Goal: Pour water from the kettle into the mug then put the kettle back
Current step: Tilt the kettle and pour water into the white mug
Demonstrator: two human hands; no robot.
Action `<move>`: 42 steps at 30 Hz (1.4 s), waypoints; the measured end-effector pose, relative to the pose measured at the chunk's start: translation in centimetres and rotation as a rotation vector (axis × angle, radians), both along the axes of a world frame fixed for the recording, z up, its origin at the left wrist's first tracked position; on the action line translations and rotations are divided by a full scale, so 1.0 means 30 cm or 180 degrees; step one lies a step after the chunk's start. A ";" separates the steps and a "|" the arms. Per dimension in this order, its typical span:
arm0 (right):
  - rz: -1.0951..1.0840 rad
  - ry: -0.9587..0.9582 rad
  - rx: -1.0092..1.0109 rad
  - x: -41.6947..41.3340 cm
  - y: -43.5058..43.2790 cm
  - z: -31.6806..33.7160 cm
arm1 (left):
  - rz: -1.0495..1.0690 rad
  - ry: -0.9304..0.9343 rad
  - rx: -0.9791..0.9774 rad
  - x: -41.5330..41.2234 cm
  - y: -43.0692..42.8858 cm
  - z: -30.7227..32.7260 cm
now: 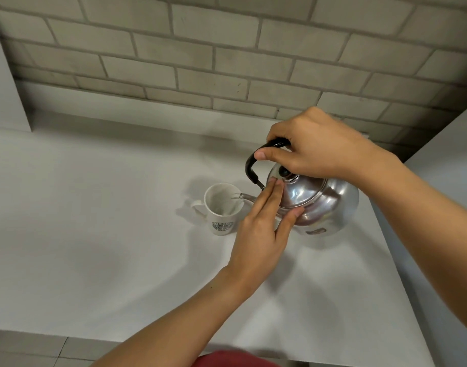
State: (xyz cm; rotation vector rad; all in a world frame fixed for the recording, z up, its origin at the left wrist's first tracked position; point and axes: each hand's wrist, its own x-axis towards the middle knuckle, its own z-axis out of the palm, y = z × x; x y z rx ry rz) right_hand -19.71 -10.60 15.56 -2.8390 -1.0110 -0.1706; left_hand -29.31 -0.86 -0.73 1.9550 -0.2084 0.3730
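A shiny steel kettle (330, 205) is tilted to the left, its thin spout over the rim of a white mug (221, 207) with a dark round logo. A thin stream of water runs from the spout into the mug. My right hand (314, 147) is closed around the kettle's black handle from above. With fingers flat and straight, my left hand (264, 226) presses on the kettle's lid; its thumb rests against the kettle's body. The mug stands upright on the white table (95, 221), its handle pointing left.
A grey brick wall (227, 54) rises right behind the table. White panels stand at the far left and the right edge. The table's front edge runs along the bottom, with tiled floor below it.
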 end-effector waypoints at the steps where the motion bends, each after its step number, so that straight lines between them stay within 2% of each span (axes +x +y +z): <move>1: 0.0019 -0.0006 -0.0043 0.000 0.004 0.004 | -0.0003 0.0006 -0.0033 0.000 -0.001 0.002; 42: 0.0164 -0.0039 -0.0701 -0.032 0.063 0.119 | -0.0002 0.0080 -0.0907 0.011 -0.068 0.047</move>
